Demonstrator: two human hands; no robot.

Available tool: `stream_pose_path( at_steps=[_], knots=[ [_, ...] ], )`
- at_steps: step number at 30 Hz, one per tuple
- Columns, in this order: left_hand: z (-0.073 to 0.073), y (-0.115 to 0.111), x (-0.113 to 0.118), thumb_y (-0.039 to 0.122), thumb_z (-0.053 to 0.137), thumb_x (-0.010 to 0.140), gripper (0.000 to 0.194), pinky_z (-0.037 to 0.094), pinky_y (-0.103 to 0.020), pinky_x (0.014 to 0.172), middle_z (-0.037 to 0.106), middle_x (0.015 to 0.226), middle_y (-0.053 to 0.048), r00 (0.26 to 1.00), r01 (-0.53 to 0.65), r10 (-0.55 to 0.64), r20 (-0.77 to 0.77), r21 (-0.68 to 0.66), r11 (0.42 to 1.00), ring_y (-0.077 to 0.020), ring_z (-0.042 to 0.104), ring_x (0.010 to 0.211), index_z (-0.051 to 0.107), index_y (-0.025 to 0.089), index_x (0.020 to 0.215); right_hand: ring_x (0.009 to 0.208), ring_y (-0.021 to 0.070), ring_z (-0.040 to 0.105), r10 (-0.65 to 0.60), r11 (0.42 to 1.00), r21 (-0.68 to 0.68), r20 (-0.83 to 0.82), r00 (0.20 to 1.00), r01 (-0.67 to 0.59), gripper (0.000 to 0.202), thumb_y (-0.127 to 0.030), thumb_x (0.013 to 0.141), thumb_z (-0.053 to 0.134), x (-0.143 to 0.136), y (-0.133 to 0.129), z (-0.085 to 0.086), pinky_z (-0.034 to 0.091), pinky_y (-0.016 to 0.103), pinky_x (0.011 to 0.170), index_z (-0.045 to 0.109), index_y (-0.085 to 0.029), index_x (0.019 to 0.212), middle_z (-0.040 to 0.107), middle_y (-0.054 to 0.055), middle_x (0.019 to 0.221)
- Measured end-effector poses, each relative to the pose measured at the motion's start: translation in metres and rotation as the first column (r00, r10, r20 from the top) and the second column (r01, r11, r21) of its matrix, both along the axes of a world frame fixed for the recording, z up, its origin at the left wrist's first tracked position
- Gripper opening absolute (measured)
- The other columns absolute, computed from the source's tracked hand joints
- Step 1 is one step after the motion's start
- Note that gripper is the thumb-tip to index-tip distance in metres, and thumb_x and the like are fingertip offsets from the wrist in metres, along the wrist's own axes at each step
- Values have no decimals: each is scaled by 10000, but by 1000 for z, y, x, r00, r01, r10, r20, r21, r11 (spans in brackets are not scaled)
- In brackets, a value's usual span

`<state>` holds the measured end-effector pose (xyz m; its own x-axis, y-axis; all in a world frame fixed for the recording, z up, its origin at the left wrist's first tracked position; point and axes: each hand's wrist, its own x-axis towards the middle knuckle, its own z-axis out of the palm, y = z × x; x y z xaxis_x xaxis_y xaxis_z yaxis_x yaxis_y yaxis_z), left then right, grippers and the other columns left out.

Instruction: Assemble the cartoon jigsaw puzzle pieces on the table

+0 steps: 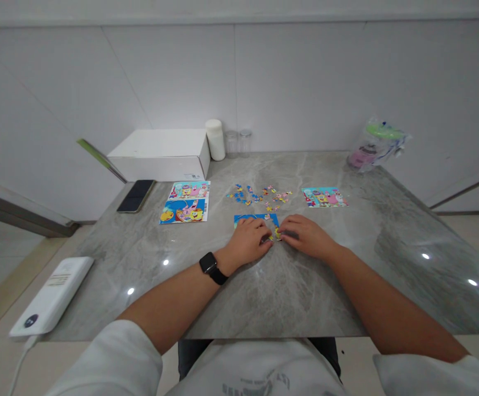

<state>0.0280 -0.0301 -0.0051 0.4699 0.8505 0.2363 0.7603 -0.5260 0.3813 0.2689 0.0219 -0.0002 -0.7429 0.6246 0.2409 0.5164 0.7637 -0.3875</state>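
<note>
A mostly blue section of jigsaw puzzle [271, 219] lies flat on the table before me, partly covered by my hands. My left hand [249, 241], with a black watch on its wrist, rests over the section's near side; its fingers are bent and its fingertips press at the near right edge. My right hand [307, 236] is closed at that edge, thumb and forefinger pinching a small yellow puzzle piece [278, 234]. The fingertips of both hands nearly meet. Just beyond lie loose blue puzzle pieces [245, 195] and loose pink and yellow puzzle pieces [278, 197].
Two cartoon picture cards [185, 211] lie at left, near a phone [136, 196]. Another cartoon picture [325, 197] is at right. Along the back stand a white box [160, 154], a white bottle [215, 140], two clear jars [244, 144] and a bagged cup [373, 147]. A white power bank [53, 297] sits front left.
</note>
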Motion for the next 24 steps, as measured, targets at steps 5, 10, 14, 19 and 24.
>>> stream_pose_path(
  at_steps=[5,10,14,19,24],
  knots=[
    [24,13,-11,404,445,1071,424,410,-354,829,628,803,-39,964,-95,91,249,5,995,-197,566,836,606,191,741,991,237,677,-80,997,16,-47,996,81,199,-294,1005,574,1,2,2,528,396,931,752,-232,1072,746,82,1026],
    [57,51,-72,560,536,994,525,305,-290,591,365,605,30,519,-389,374,768,-178,904,-132,367,598,395,209,629,859,218,684,-198,980,-12,-64,978,198,243,-336,1016,522,3,3,3,523,352,812,737,-227,988,757,74,952],
    [46,76,-116,532,569,973,555,237,-283,520,266,555,52,228,-443,356,906,-229,866,-108,264,513,317,223,587,735,208,653,-342,940,0,-64,938,342,317,-391,1022,487,2,7,-1,474,322,688,669,-224,822,714,50,799],
    [2,83,-106,556,542,960,555,212,-284,516,282,534,51,309,-367,489,816,-372,853,-108,251,514,326,224,572,636,198,616,-436,900,-34,-73,897,435,353,-411,998,489,2,16,-13,420,305,598,621,-230,724,667,24,670],
    [-15,84,-84,636,516,960,561,224,-287,537,338,581,39,457,-293,476,751,-379,878,-119,297,559,376,218,614,664,204,644,-517,856,-113,-185,836,505,288,-437,962,541,0,22,-15,480,312,635,693,-229,832,719,28,747]
  ],
)
